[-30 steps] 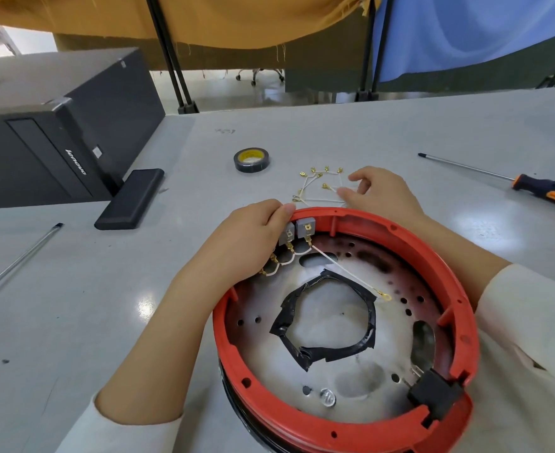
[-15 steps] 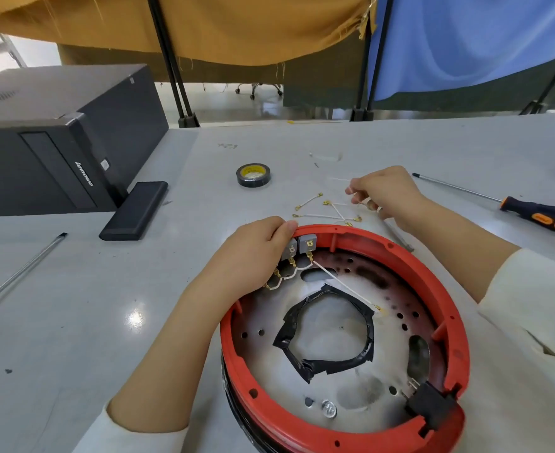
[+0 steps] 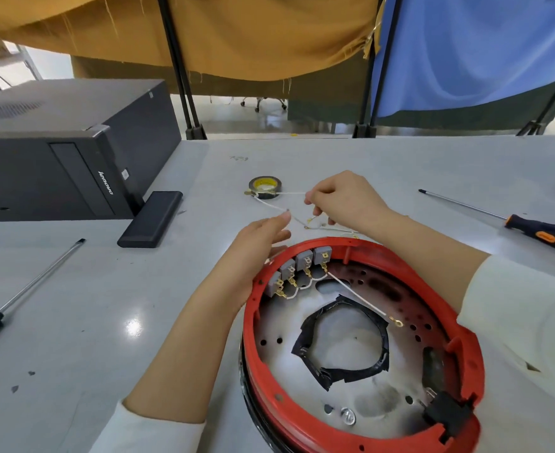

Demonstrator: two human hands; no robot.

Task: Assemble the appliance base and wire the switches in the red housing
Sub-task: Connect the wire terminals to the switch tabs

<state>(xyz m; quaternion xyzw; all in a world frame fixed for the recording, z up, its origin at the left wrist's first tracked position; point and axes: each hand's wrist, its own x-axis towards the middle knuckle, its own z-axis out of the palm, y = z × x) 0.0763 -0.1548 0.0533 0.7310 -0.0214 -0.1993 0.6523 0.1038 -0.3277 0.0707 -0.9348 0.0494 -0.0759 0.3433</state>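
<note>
The round red housing lies in front of me with a perforated metal plate inside. Three grey switches sit along its far-left rim, linked by short white jumper wires; one longer white wire runs from them to a ring terminal on the plate. My right hand is raised just beyond the housing and pinches a white wire with brass terminals. My left hand is outside the rim with its fingertips at that same wire. More loose wires lie under my right hand.
A roll of black tape lies beyond the hands. An orange-and-black screwdriver lies at right, a long tool at left. A black computer case and a flat black box stand at far left.
My right hand has lifted one wire off the table pile. My left hand has come off the switches and reached up to that wire. The camera has tilted up slightly.
</note>
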